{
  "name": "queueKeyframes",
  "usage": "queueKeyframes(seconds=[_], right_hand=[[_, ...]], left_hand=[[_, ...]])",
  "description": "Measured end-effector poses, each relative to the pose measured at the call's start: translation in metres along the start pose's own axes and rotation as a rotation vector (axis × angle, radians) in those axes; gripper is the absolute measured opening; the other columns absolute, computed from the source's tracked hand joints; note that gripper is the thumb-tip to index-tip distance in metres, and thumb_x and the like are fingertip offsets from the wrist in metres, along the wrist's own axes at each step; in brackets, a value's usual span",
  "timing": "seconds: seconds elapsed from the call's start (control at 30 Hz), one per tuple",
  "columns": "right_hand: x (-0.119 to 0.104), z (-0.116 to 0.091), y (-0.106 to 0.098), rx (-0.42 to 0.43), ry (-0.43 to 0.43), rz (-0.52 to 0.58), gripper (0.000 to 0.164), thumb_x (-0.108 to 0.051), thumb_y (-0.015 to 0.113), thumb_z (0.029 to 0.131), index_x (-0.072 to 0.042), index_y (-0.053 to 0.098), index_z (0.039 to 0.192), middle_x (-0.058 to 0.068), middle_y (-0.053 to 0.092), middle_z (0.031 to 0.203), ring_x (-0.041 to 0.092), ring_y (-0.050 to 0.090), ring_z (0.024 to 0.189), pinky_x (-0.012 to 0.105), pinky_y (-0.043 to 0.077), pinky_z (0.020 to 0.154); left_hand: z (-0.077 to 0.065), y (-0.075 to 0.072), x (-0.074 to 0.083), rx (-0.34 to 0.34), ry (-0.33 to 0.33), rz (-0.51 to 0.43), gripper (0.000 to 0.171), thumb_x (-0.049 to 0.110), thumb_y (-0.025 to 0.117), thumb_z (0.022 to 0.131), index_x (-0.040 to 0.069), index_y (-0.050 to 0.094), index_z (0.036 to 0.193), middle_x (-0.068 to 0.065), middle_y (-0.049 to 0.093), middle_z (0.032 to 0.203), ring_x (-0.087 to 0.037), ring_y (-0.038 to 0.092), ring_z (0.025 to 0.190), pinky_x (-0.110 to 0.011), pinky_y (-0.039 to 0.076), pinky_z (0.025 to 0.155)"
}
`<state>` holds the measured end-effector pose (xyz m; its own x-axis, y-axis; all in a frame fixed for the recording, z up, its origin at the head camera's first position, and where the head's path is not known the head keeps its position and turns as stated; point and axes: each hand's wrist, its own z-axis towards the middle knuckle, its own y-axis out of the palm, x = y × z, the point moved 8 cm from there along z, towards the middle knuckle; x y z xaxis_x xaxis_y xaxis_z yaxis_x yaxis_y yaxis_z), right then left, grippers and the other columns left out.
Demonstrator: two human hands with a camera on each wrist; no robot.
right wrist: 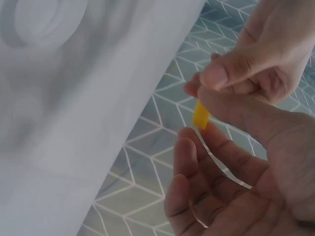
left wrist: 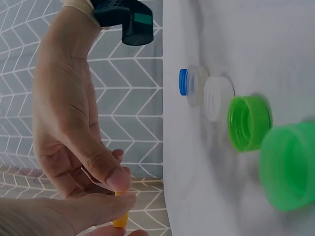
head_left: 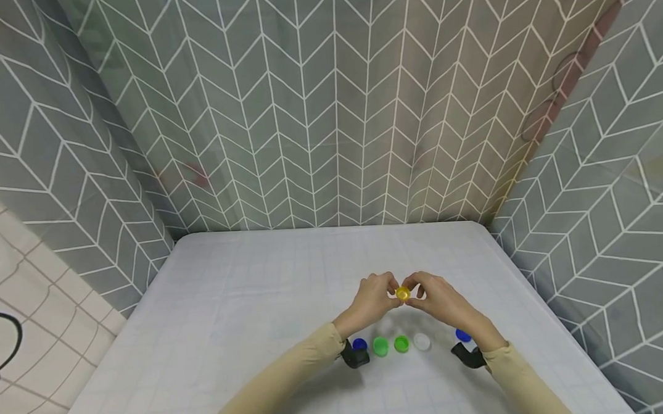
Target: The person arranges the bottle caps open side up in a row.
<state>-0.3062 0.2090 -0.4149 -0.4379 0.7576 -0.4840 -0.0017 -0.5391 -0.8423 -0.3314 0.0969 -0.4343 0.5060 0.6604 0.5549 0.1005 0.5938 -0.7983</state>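
Both hands meet above the white table at a small yellow cap, whose open round side faces up in the head view. My left hand pinches it from the left between thumb and fingers. From the right, my right hand pinches it the same way. The left wrist view shows part of the yellow cap past the thumbs; the rest is covered. In the right wrist view, the yellow cap sticks out below a thumb, with the other fingers loosely bent.
Nearer the person, a row of caps lies on the table: a blue cap, a pale green cap, a bright green cap, a white cap and another blue cap. Patterned curtains surround the table.
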Motion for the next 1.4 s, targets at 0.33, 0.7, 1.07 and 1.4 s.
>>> queueKeyframes(seconds=[0.33,0.7,1.07,1.4], right_hand=[[0.019,-0.024,-0.027,-0.045,0.061,-0.059,0.024,-0.013,0.076,0.081,-0.005,0.066,0.102,0.001,0.067,0.093,0.009,0.053,0.075,0.023,0.046,0.064],[0.045,-0.056,-0.052,-0.056,0.153,-0.131,0.021,-0.003,0.076,0.078,-0.004,0.065,0.096,0.001,0.064,0.085,0.018,0.059,0.079,0.027,0.046,0.063],[0.080,-0.088,-0.051,-0.135,0.251,-0.214,0.023,0.000,0.075,0.074,-0.004,0.062,0.092,0.002,0.060,0.080,0.018,0.055,0.076,0.034,0.044,0.065],[0.100,-0.100,-0.041,-0.151,0.271,-0.171,0.023,0.001,0.074,0.073,-0.003,0.061,0.091,0.005,0.059,0.078,0.016,0.052,0.073,0.033,0.042,0.065]], left_hand=[[0.011,0.022,0.045,0.011,0.074,0.193,0.022,0.031,0.079,0.079,0.016,0.070,0.092,0.004,0.070,0.087,-0.008,0.050,0.073,-0.024,0.032,0.068],[0.026,0.066,0.086,-0.019,0.090,0.294,0.023,0.039,0.077,0.080,0.021,0.071,0.093,0.014,0.067,0.083,-0.004,0.050,0.073,-0.024,0.033,0.069],[0.035,0.124,0.112,-0.069,0.098,0.390,0.026,0.047,0.076,0.079,0.023,0.065,0.083,0.011,0.057,0.072,-0.008,0.048,0.073,-0.028,0.035,0.071],[0.038,0.149,0.116,-0.084,0.089,0.455,0.026,0.045,0.075,0.077,0.021,0.065,0.077,0.008,0.054,0.072,-0.010,0.048,0.074,-0.030,0.033,0.070]])
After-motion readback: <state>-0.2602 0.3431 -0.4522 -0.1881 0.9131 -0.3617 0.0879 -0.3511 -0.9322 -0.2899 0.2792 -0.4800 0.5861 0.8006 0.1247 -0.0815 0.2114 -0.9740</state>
